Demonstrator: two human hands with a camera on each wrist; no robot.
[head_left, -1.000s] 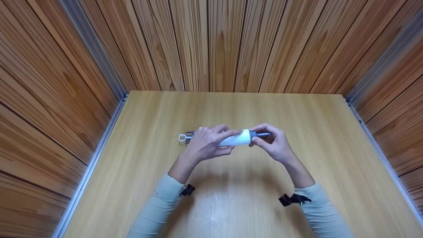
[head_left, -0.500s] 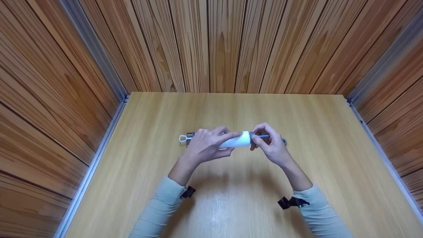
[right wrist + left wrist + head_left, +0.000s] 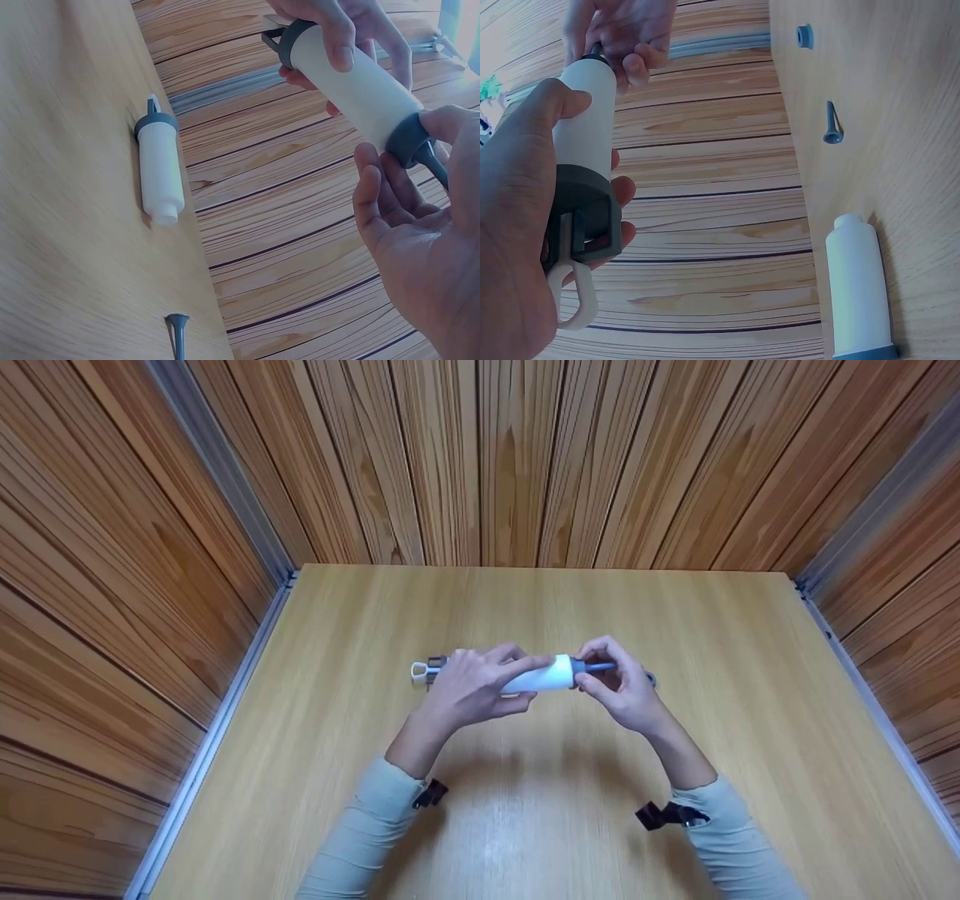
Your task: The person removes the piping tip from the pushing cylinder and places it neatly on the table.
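A white plastic syringe point(image 3: 536, 676) is held level above the table, with a dark finger-grip collar point(image 3: 585, 206) at its left end. From that collar sticks a pale looped plunger handle point(image 3: 420, 672). My left hand point(image 3: 469, 686) wraps the barrel from above, its thumb lying along the white wall in the left wrist view. My right hand point(image 3: 622, 690) pinches the blue-grey nozzle cap point(image 3: 409, 140) between thumb and fingers at the other end. The cap's thin nozzle point(image 3: 600, 666) points right through that hand. Its tip is hidden in the right wrist view.
On the tabletop point(image 3: 510, 825) lies a second white syringe point(image 3: 160, 165) with a blue-grey collar. A loose nozzle point(image 3: 832, 124) and a small ring point(image 3: 805, 36) lie in line with it. Wooden plank walls point(image 3: 510, 472) stand behind and on both sides.
My right fingers have shifted slightly around the nozzle cap. A small blue-grey piece now shows beside the right hand. The left hand keeps its hold on the barrel.
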